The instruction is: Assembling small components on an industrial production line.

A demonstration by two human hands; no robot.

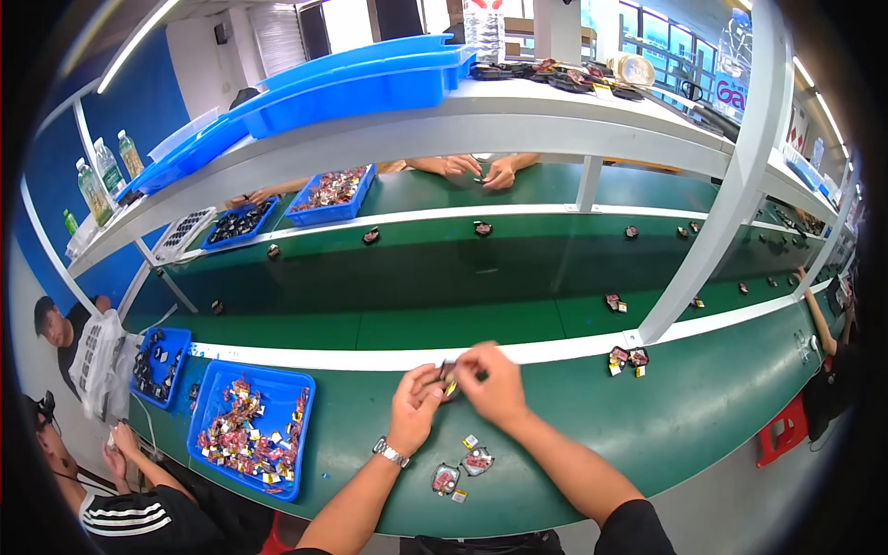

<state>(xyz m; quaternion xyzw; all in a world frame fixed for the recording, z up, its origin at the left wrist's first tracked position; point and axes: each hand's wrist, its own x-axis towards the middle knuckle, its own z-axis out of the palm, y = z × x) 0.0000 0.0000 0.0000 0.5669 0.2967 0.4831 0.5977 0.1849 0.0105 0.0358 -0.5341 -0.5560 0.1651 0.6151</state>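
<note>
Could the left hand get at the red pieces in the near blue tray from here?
Probably yes: the near blue tray is open-topped, left of the left hand, with nothing visible blocking the red pieces, though that hand holds a small part.

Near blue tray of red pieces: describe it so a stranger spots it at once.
On the green bench nearest the camera, look left of the left hand, which has a watch at its wrist. The blue tray there holds red pieces with white and yellow tags. Its near neighbour holds black pieces; the other red-filled tray sits across the bench.
</note>
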